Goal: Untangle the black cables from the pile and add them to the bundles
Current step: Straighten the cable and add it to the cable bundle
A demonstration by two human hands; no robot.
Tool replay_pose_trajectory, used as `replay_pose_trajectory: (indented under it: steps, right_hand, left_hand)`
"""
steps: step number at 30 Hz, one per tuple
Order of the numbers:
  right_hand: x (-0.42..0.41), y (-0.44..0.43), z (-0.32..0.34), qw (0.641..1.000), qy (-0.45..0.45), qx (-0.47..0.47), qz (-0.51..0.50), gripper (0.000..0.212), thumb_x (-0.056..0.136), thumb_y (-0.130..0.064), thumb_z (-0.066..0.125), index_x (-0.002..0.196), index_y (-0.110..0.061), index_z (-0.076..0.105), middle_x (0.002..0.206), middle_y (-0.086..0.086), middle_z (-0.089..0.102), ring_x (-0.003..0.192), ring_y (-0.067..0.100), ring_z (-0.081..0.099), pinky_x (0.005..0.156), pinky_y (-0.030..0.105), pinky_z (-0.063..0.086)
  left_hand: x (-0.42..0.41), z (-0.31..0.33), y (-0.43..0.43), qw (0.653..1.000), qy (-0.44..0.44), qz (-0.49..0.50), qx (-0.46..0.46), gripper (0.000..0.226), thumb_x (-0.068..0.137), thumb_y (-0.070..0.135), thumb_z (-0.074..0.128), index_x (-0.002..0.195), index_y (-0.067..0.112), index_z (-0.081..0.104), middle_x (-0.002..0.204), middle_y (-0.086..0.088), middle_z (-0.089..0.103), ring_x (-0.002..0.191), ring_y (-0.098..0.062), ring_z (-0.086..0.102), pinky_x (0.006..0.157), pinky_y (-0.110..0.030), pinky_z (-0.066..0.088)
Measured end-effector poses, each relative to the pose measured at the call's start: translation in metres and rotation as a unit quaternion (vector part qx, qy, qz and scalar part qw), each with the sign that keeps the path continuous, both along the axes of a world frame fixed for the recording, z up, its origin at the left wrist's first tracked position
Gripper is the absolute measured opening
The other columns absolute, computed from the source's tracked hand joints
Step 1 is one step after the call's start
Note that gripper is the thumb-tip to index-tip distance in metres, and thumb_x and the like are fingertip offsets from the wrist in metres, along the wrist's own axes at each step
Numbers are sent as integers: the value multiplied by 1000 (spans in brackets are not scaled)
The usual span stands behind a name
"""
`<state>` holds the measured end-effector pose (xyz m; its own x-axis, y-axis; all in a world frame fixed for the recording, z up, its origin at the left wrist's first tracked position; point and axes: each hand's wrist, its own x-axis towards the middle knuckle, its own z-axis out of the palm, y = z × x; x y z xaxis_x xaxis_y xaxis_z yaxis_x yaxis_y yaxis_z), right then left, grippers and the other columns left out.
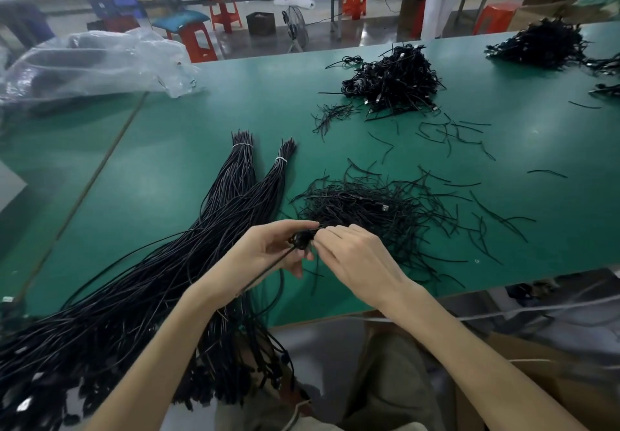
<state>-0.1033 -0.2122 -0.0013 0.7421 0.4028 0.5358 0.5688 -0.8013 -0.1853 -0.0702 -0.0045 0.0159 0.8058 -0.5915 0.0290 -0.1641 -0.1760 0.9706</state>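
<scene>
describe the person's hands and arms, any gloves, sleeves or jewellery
The left hand and right hand are bare: no gloves, rings or tape visible. The left forearm and right forearm are bare too, with no sleeves, watch or bands in view.

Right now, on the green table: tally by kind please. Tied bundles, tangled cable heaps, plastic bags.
Tied bundles: 2 (left bundle, right bundle)
Tangled cable heaps: 3 (near heap, middle heap, far heap)
Plastic bag: 1
Total: 6
The edge strands at far right are cut off, so not counted.
</scene>
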Motion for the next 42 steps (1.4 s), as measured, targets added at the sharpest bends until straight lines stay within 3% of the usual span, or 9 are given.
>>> replay_pose_trajectory:
  steps: [6,12,16,22,26,31,35,39,42]
  right_hand:
    - [3,4,4,1000,-3,5,14,17,103,-15,56,94,-7,68,85,4,70,74,24,66,67,37,50]
    - [7,4,7,999,-38,-19,17,14,101,-13,63,88,-11,65,76,1,63,66,22,58,64,35,46]
    - [6,6,4,998,-33,-34,38,13,99,-10,66,86,-11,65,74,1,62,65,22,58,63,35,47]
    - [7,10,2,994,-25,-74,71,10,99,-11,64,89,-12,67,76,0,63,68,22,60,65,34,47]
    - [13,8,10,994,-30,-80,63,16,98,-9,56,87,-11,66,78,3,66,71,25,63,66,36,49]
    - [11,7,16,995,-48,-69,48,29,98,-15,44,91,-7,70,81,4,69,71,25,65,66,37,53]
    - [10,8,13,997,-57,-31,35,3,94,-3,66,93,-3,69,81,7,67,71,27,63,66,39,51]
    - [14,9,16,995,-94,-21,21,14,98,-4,62,85,-7,65,77,5,63,69,26,59,67,38,47]
    - [18,6,17,993,-111,-17,22,19,101,-8,60,83,-8,64,74,4,61,66,25,55,66,37,46]
  left_hand:
    - [9,-8,-7,981,-92,155,66,30,82,34,75,90,6,72,82,-10,67,63,-17,60,65,-41,52]
    - [11,-7,-10,974,-113,150,128,37,88,56,60,86,20,66,81,7,70,71,-6,69,63,-18,50]
    - [12,-4,-15,987,65,122,77,41,99,40,63,97,0,55,79,-11,77,53,-33,71,47,-32,54]
    - [11,2,-8,981,136,124,64,31,105,28,59,112,-2,56,68,-10,66,40,-23,51,39,-26,43]
    - [6,5,-4,982,153,107,-18,32,113,17,35,128,6,61,74,-18,66,56,-31,66,58,-35,57]
    - [3,9,7,995,91,12,-40,34,104,11,50,136,7,61,90,-20,74,83,-31,75,76,-33,58]
    - [8,11,-1,991,-62,65,96,17,94,12,71,111,11,71,80,-3,67,71,-14,60,66,-29,48]
    - [10,12,-9,958,-184,133,176,21,93,33,68,76,23,60,78,5,49,66,-3,46,63,-18,36]
    - [12,19,-8,975,-118,97,161,38,96,49,51,64,31,61,62,10,54,53,-2,48,56,-18,37]
